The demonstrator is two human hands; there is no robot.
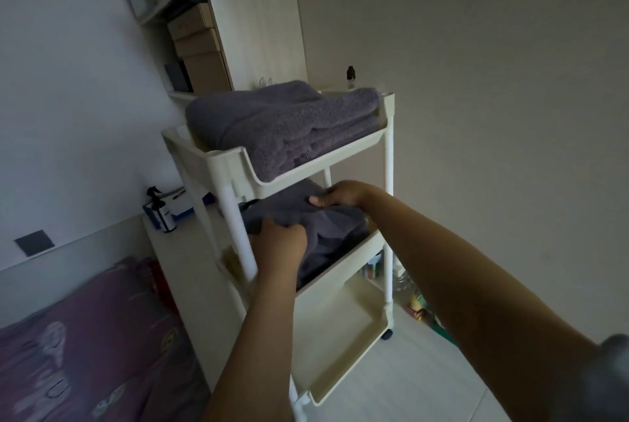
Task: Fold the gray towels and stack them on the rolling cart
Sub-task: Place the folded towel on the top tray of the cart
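Observation:
A cream rolling cart (340, 156) with three tiers stands in front of me. Folded gray towels (282, 122) lie stacked in its top tray. Another gray towel (333, 231) sits bunched in the middle tray. My left hand (277, 243) grips that towel at its near left edge. My right hand (340, 195) pinches the towel's far upper part, just under the top tray. The bottom tray (343, 336) holds nothing that I can see.
A bed with a purple patterned cover (85, 346) lies at the lower left. A cream side ledge (177, 251) beside it carries a spray bottle (160, 209) and a box. Shelves with cardboard boxes (197, 47) rise behind the cart. Small items sit on the floor (418, 306) at the right.

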